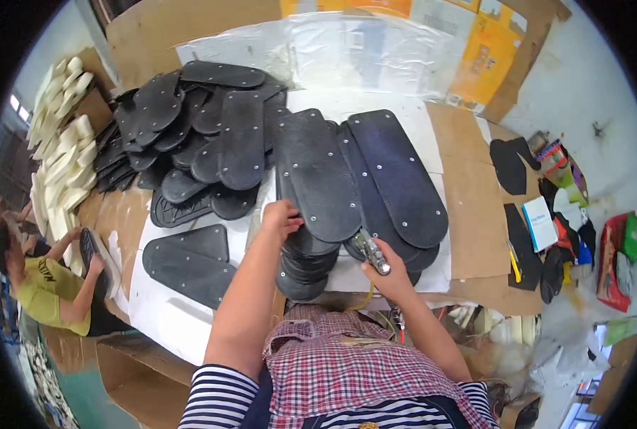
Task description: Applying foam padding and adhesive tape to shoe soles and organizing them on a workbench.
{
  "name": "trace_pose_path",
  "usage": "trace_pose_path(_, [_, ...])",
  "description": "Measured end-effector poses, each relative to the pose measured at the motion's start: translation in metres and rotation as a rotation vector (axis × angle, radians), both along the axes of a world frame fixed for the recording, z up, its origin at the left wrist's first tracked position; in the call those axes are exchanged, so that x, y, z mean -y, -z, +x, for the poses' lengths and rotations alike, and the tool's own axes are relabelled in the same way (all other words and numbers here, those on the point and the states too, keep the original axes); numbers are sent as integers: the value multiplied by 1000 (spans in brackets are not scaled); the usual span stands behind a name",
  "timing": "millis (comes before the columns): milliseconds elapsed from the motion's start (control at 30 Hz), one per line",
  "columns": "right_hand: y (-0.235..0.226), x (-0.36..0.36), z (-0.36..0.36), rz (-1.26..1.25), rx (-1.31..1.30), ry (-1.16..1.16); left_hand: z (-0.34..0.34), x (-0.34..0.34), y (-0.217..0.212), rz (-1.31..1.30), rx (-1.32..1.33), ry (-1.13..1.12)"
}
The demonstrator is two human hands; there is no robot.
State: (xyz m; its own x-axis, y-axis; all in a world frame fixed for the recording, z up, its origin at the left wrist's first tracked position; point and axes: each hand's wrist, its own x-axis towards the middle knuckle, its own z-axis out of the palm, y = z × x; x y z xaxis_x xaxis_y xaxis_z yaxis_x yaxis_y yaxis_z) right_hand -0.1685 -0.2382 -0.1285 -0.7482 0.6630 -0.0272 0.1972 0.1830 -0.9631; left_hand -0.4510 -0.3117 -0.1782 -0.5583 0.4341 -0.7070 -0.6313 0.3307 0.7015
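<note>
Two piles of black sole-shaped pieces with small silver studs stand in front of me: the left pile (318, 164) and the right pile (398, 175). My left hand (281, 219) has its fingers curled at the left edge of the left pile, gripping the top black sole. In my right hand (392, 274) is a silver air gun (372, 253), its tip by the lower right edge of that pile. A yellow hose (367, 297) hangs below that hand.
A heap of black soles (190, 129) lies at the far left, two overlapping flat black pieces (190, 259) nearer. Cream-coloured pieces (65, 171) are stacked beyond. At left a person (57, 293) holds a dark sole. A yellow cutter (513, 262) and white-blue box (540, 223) lie right.
</note>
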Motion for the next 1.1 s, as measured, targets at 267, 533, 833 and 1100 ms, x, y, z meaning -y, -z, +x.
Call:
trace_pose_path(267, [-20, -13, 45, 8, 24, 3, 95, 39, -14, 245, 541, 85])
trace_pose_path(533, [-22, -20, 59, -72, 11, -61, 145, -7, -17, 482, 585, -532])
trace_pose_path(833, [-22, -19, 101, -194, 35, 18, 173, 6, -12, 447, 608, -510])
trace_pose_path(1100, [-26, -31, 120, -126, 30, 18, 178, -26, -10, 655, 544, -799])
